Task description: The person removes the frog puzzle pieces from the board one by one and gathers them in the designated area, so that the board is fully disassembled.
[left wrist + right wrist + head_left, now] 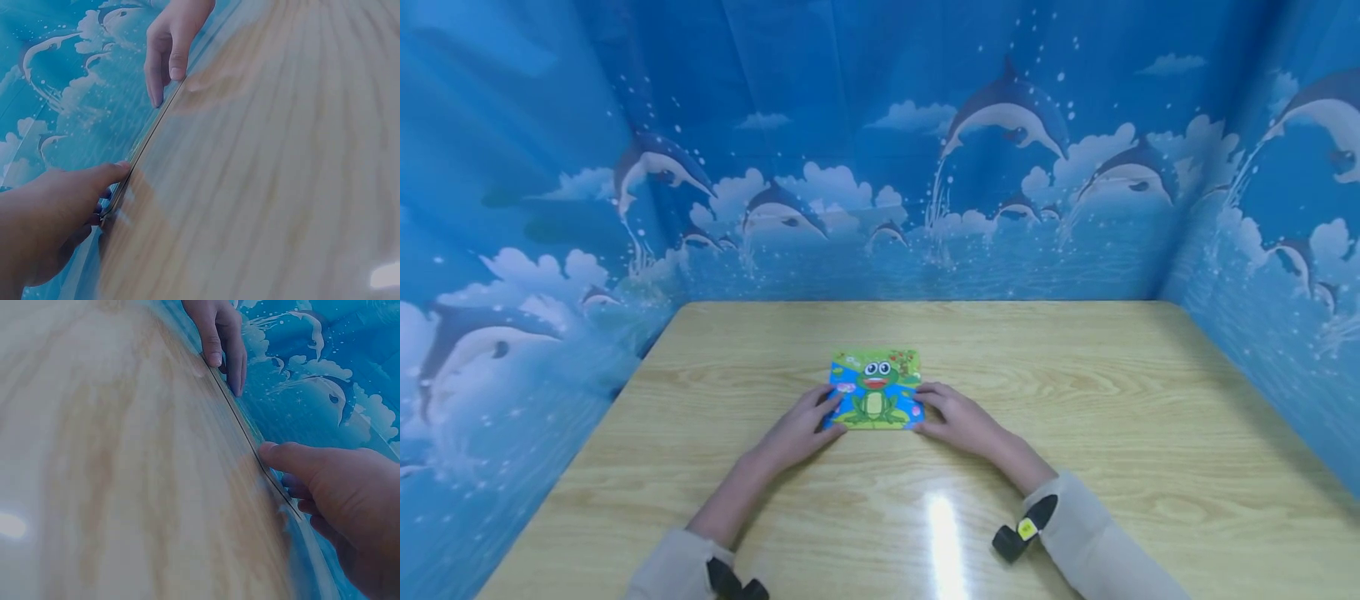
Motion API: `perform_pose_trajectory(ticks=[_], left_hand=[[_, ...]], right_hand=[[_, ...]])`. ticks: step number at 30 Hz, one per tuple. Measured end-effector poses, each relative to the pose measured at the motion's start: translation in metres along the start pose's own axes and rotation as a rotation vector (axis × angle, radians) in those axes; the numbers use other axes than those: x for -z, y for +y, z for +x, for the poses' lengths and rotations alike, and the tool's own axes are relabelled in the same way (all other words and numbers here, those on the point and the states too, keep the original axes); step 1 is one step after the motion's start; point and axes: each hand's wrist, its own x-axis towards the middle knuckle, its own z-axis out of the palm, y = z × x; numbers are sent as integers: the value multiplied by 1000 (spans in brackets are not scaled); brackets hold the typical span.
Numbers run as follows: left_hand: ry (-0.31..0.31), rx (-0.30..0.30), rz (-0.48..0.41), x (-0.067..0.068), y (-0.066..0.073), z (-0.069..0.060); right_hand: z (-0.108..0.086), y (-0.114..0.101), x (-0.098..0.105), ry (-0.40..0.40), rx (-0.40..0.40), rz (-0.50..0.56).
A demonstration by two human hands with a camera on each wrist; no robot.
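holding the frog picture board (876,404) by both ends, one hand to each.

position: a little left of the counter's (880,517) middle line, toward the far edge, well apart from the left and right edges. whether it lies flat or sits slightly raised, i cannot tell; both wrist views show its near edge only as a thin line.

hands: my left hand (801,429) grasps the left end, thumb at the board's near-left corner, fingers bent along that side. my right hand (958,421) grasps the right end likewise, thumb at the near-right corner. neither is released. how hard i squeeze, i cannot tell.

technique (judgement): the step in hand looks like steadying the board. best done with light, equal pressure from both sides, thumbs level, so that it neither skews nor bows. fingertips belong on the margins, off the picture. any shift should come from both wrists together; one-sided pushing would likely swing it out of square.

orientation: picture side up. the frog's head points to the counter's far edge, its feet toward me. long axis appears to run left to right, roughly parallel to the far edge; caution, the slanted view shortens depth, so the true shape may be nearer square.
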Motion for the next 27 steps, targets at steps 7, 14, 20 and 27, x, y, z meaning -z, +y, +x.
perform_pose_trajectory(ticks=[7, 14, 20, 27], left_hand=[[9, -17, -35, -4, 9, 0], [24, -38, -23, -8, 16, 1], [25, -56, -27, -11, 23, 1], [20, -72, -1, -13, 29, -1]], right_hand=[[-9, 2, 3, -1, -24, -2], [-19, 5, 6, 28, -5, -9], [-26, 8, 8, 31, -3, -9], [-34, 10, 11, 32, -18, 0]])
